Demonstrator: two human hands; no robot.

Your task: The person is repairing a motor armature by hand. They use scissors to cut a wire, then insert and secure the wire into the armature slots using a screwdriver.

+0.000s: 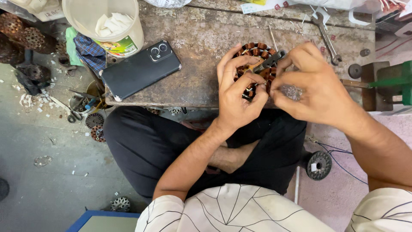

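Observation:
A round motor stator with copper-brown windings lies near the front edge of a worn low bench. My left hand curls over the stator's left and lower side, fingers gripping it. My right hand sits at the stator's right side, fingers pinched at the windings, with a dark slim tool lying across the top of the coils between the two hands. Much of the stator is hidden under my fingers.
A black phone lies on the bench's left part beside a plastic tub holding cloth. A spanner rests at the back right, and a green vice stands at the right edge. More stators and scraps litter the floor on the left.

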